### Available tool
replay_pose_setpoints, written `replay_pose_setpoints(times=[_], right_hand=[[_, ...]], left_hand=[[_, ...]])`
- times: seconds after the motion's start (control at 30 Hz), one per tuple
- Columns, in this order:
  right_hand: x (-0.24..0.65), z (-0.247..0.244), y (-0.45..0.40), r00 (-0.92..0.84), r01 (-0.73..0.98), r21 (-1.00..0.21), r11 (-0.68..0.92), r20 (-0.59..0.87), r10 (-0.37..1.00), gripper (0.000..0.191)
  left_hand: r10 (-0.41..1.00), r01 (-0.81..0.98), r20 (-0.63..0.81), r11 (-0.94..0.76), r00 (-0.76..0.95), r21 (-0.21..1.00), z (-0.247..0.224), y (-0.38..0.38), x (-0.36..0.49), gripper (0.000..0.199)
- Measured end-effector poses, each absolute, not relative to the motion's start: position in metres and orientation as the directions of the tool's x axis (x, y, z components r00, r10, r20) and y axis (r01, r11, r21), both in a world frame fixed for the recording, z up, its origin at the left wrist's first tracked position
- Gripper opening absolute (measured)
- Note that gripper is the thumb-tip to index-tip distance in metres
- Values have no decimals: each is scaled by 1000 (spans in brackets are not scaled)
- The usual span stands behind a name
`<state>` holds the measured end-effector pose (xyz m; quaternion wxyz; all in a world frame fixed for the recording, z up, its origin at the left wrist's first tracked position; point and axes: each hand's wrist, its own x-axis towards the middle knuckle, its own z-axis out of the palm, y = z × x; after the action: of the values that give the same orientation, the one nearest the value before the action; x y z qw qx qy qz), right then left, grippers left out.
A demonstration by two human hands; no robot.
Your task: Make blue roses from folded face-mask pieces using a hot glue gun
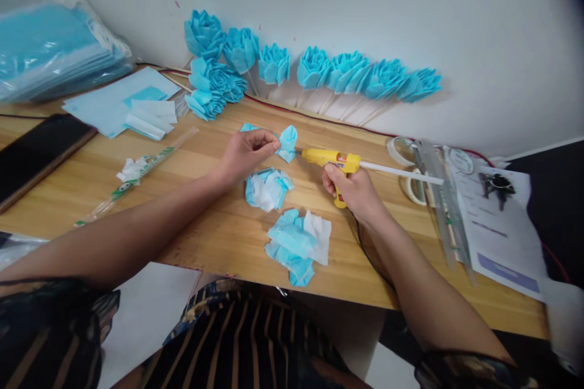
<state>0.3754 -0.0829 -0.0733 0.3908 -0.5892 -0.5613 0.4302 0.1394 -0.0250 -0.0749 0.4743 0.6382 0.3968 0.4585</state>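
My left hand [250, 155] pinches a small blue petal piece [288, 143] above the wooden table. Wrapped round the handle of a yellow glue gun [331, 159] is my right hand [354, 187]; a long white glue stick [401, 172] juts from the gun's back. The nozzle points left, at or very near the petal piece; whether they touch I cannot tell. Just below my left hand lies a pile of blue and white petal pieces [268, 188]. Closer to the table's front edge is a second, looser pile [296, 243].
Several blue flowers on sticks [314, 68] lean against the wall, with more lying at the left [210, 88]. A plastic bag of blue sheets [50, 42], a black phone [41, 152] and a clear wrapper [137, 176] occupy the left. Tape rolls [413, 187], keys [499, 183] and paper [497, 231] lie right.
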Motion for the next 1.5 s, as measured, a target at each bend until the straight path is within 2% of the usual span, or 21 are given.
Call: replay_pose_setpoints(times=[0.4,0.83,1.03,1.27,1.5], right_hand=[[372,-70,-82,43,351,-933,-82,-71,997,42],[370,-71,-82,29,474,-879,-54,-46,999,45],[372,-75,-83,13,570,-821,26,41,999,31],[373,-74,-85,-3,616,-779,116,145,989,47],[375,-68,-85,9,469,-883,-21,-20,1000,40]], left_hand=[[950,81,189,-215,249,973,-74,-25,139,20],[949,76,202,-226,244,971,-73,-26,140,18],[950,63,188,-210,249,976,-72,-27,139,21],[953,74,185,-208,238,975,-73,-26,139,22],[955,68,177,-199,238,978,-73,-26,138,22]])
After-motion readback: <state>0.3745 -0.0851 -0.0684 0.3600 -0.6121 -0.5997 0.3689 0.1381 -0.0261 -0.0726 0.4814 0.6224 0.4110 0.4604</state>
